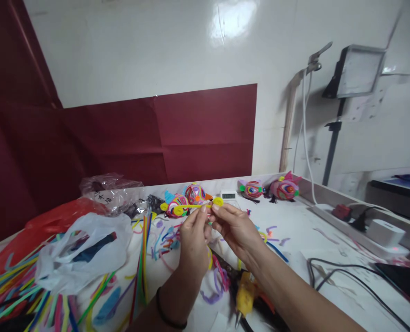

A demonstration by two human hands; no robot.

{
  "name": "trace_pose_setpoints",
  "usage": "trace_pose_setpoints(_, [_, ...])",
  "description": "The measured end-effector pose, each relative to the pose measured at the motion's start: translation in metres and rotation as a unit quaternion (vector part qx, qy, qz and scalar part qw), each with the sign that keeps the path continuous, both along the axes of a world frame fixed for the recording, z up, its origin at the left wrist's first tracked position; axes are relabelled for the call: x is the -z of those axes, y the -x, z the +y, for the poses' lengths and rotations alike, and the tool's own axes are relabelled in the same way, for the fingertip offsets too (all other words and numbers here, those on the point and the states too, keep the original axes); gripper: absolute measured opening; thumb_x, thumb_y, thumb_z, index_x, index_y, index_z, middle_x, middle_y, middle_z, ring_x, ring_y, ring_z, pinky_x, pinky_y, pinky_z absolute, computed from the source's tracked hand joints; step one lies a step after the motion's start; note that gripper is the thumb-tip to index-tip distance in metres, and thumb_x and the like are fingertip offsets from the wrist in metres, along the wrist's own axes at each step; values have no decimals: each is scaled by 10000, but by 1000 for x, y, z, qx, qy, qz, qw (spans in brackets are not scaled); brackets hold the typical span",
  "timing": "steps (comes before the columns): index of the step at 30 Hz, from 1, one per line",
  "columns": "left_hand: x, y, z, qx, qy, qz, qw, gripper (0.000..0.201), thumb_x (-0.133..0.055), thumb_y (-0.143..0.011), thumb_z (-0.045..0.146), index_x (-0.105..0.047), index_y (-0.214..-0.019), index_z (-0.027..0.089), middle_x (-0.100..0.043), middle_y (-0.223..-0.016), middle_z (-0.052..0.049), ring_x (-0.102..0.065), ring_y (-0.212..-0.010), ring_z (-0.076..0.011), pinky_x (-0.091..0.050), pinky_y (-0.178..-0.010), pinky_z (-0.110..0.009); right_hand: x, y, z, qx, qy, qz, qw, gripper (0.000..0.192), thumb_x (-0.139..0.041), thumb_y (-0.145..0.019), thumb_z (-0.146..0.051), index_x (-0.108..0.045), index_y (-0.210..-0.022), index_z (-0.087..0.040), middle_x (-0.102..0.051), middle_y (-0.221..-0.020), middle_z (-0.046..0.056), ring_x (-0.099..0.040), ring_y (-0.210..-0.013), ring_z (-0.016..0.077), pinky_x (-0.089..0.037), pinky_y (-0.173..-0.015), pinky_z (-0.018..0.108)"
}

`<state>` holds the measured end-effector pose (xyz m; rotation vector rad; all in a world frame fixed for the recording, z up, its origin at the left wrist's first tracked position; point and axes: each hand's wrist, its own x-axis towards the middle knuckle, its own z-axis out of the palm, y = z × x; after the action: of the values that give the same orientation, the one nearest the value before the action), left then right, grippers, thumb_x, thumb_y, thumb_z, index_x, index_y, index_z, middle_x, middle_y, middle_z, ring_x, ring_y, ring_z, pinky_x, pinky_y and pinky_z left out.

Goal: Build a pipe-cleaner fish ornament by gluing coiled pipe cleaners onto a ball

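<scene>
I see soft, even light with a bright glare patch on the glossy wall (232, 18). Edges bow outward, and my view looks slightly blurred throughout.

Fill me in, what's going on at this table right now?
A person holds a yellow pipe cleaner, coiled at both ends, above the table. The left hand and right hand each pinch it near the middle. Behind them sit colourful pipe-cleaner fish; loose pipe cleaners and plastic bags lie to the left, and a yellow tool lies near the wrists.
</scene>
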<state>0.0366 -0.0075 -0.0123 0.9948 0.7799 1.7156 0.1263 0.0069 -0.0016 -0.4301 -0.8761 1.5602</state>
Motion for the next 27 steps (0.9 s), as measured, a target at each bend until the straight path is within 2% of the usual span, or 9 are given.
trace_pose_setpoints(7, [-6, 4, 3, -40, 15, -18, 999, 278, -748, -657, 375, -606, -682, 138, -427, -492, 86, -283, -399, -18, -211, -394, -153, -4, 1, -3, 31, -7, -31, 999, 261, -871, -526, -328, -699, -589, -142, -627, -543, -1, -531, -492, 81, -403, -429, 175])
trace_pose_setpoints(12, [-11, 6, 2, -89, 20, 1, 996, 325, -780, -604, 393, -577, -631, 141, -406, -470, 94, -262, -383, -13, -165, -376, -161, -4, -2, 0, 80, -22, -53, 995, 265, -858, -541, -346, -704, -620, -145, -657, -613, 15, -516, -495, 87, -374, -411, 191])
trace_pose_setpoints(22, [-8, 7, 5, -127, -6, 61, 990, 267, -705, -689, 375, -581, -618, 149, -412, -463, 87, -283, -394, -32, -205, -390, -177, 2, -3, 3, 103, -68, -119, 985, 281, -812, -589, -410, -682, -598, -160, -626, -561, 5, -483, -450, 92, -366, -424, 223])
trace_pose_setpoints(25, [-8, 11, 6, -144, -25, 96, 985, 240, -682, -713, 353, -588, -618, 154, -380, -455, 90, -282, -407, -43, -221, -403, -183, 1, -5, 4, 106, -91, -152, 979, 286, -801, -611, -415, -674, -598, -158, -615, -530, -1, -500, -463, 100, -388, -461, 234])
trace_pose_setpoints(27, [-8, 15, 7, -154, -40, 128, 979, 218, -667, -729, 339, -602, -627, 158, -408, -472, 79, -304, -420, -52, -243, -415, -190, 0, -8, 4, 110, -105, -174, 973, 294, -797, -618, -414, -660, -580, -158, -603, -504, -6, -505, -468, 104, -392, -482, 239])
